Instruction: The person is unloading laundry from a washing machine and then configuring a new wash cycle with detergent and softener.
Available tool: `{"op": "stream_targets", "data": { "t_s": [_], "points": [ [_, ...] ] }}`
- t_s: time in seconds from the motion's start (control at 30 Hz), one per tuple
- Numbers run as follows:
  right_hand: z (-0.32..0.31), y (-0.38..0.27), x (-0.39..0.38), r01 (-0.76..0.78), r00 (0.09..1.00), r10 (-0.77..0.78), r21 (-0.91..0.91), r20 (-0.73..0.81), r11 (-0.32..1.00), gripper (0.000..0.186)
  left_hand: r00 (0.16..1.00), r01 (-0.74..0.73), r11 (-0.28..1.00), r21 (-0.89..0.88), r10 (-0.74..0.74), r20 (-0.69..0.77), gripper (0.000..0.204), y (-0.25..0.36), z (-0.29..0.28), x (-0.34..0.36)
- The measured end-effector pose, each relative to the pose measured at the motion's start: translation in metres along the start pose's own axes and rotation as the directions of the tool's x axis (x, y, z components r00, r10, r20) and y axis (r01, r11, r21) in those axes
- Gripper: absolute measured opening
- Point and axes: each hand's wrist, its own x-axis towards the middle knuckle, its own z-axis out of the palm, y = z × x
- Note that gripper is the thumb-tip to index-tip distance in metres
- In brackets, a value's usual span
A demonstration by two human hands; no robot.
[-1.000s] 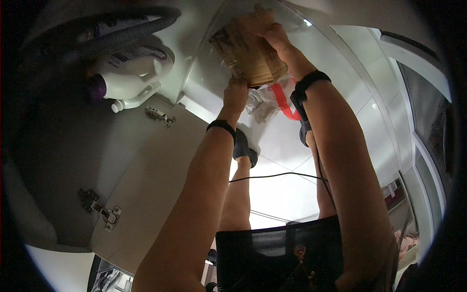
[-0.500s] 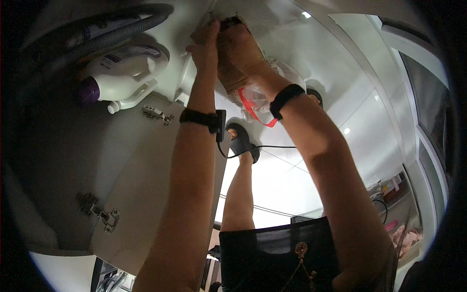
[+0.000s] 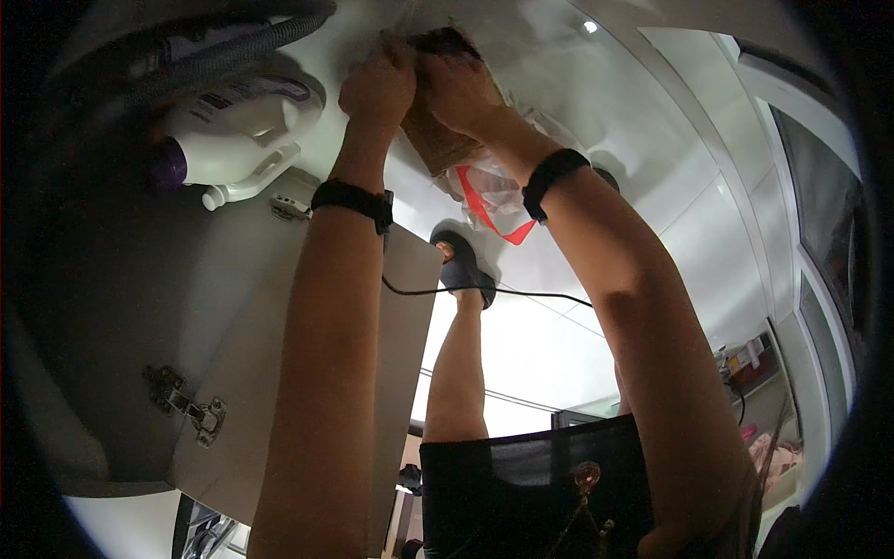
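A brown cardboard box (image 3: 436, 147) stands at the top centre, with a dark opening at its far end. My left hand (image 3: 377, 88) is closed at the box's far left edge, fingers curled around what looks like a flap. Across the box's upper part lies my right hand (image 3: 458, 91), its fingers bent over the rim by the opening; their tips are hidden. Just nearer than the box, a clear plastic bag with a red strip (image 3: 489, 207) sits on the floor beneath my right wrist.
To the left is an open cabinet with a grey door (image 3: 307, 345) and metal hinges (image 3: 191, 410). Inside stand a white jug with a purple cap (image 3: 237, 130) and a grey ribbed hose (image 3: 228, 61). My slippered foot (image 3: 463, 265) is on the white tiled floor. A cable (image 3: 521, 293) runs between my wrists.
My left hand has shifted slightly left and turned, its fingers now curled at the box edge. My right hand has drawn back a little, showing more of the dark opening.
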Motion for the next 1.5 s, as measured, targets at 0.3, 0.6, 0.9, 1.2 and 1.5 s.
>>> {"op": "stream_targets", "data": {
  "t_s": [0.3,0.6,0.9,1.2,1.5],
  "points": [
    [-0.006,-0.01,-0.016,0.127,0.99,-0.115,-0.164,0.081,0.978,0.026,0.978,0.159,0.948,-0.276,-0.113,0.175,0.044,-0.014,0.007,0.003],
    [-0.047,-0.001,-0.01,-0.061,0.837,0.305,-0.477,0.454,0.877,0.021,0.983,-0.034,0.81,-0.586,-0.078,-0.165,0.031,0.007,0.009,-0.082],
    [-0.028,-0.004,-0.014,-0.424,0.801,0.552,-0.431,0.231,0.796,0.017,0.988,-0.134,0.718,-0.683,0.045,-0.146,0.023,0.049,0.028,-0.115],
    [0.004,0.033,-0.029,-0.125,0.902,0.34,-0.592,0.267,0.796,0.035,0.956,-0.243,0.793,-0.559,0.097,-0.278,0.019,0.059,0.033,-0.134],
    [-0.007,0.016,-0.041,-0.199,0.96,0.262,-0.426,0.095,0.883,0.037,0.925,-0.095,0.76,-0.643,-0.172,-0.34,0.019,0.043,0.033,-0.124]
  ]
}}
